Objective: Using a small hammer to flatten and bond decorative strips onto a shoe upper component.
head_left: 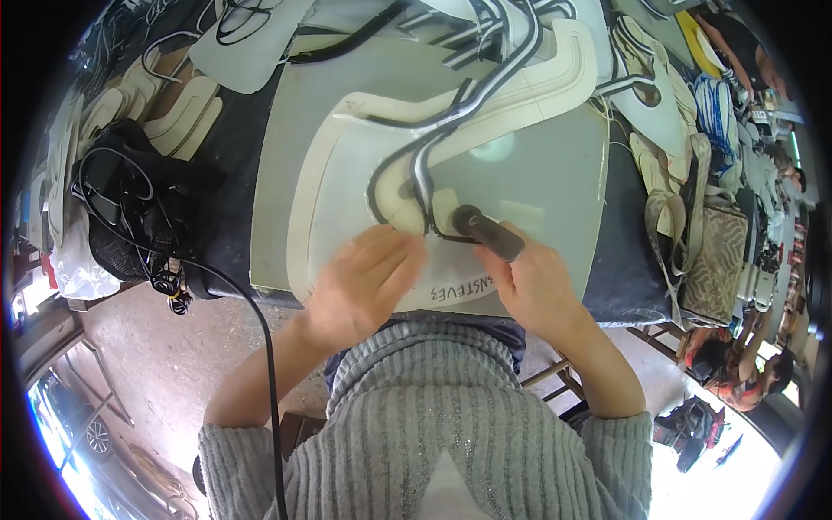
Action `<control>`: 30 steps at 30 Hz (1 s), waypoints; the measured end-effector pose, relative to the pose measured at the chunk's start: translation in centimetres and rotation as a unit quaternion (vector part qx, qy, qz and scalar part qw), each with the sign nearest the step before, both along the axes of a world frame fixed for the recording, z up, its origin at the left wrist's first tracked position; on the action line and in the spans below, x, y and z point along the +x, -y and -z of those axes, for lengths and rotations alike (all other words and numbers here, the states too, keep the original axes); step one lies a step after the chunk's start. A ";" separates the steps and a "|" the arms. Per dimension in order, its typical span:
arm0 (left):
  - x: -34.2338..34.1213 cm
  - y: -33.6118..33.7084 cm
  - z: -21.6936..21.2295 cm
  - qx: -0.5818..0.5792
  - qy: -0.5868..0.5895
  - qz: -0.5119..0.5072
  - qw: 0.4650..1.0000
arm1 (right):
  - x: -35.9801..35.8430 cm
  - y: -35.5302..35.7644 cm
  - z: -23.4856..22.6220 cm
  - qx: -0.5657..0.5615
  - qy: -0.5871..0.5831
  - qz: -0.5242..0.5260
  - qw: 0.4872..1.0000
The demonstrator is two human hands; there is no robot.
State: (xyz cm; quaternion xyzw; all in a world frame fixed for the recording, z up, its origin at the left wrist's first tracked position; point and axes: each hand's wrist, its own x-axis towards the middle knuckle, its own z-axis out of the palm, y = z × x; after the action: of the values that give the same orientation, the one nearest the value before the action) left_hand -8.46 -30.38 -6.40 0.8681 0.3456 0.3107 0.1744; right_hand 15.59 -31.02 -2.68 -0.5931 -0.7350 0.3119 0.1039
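Observation:
A long black-and-white strip (419,165) bends across a cream curved pattern piece (325,160) in front of me. My left hand (368,277), slightly blurred, has its fingers pressed together at the strip's near end; the fingertips partly hide what they pinch. In my right hand (537,282) is a short hammer-like tool (492,234) with a dark handle and a round black head. Its head rests at or just above the cream piece, beside the strip's near bend; I cannot tell whether it touches. Black handwriting marks the piece between my hands.
Beneath lies a pale greenish board (555,173) on a dark-covered table (225,204). More cream pieces (186,117) and a black bag (130,199) lie at left, with a black cable (264,347) hanging down. Straps and a patterned bag (715,260) are at right. Other people sit further right.

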 end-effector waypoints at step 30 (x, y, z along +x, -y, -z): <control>-0.1 0.4 0.9 0.002 0.062 -0.037 0.997 | -2.1 -3.0 -3.1 0.071 0.044 -0.152 0.985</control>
State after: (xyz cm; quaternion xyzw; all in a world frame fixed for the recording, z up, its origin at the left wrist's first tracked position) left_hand -8.58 -30.77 -7.29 0.8344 0.3652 0.3704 0.1826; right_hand 13.48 -28.07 0.38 -0.4785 -0.8407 0.2450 0.0645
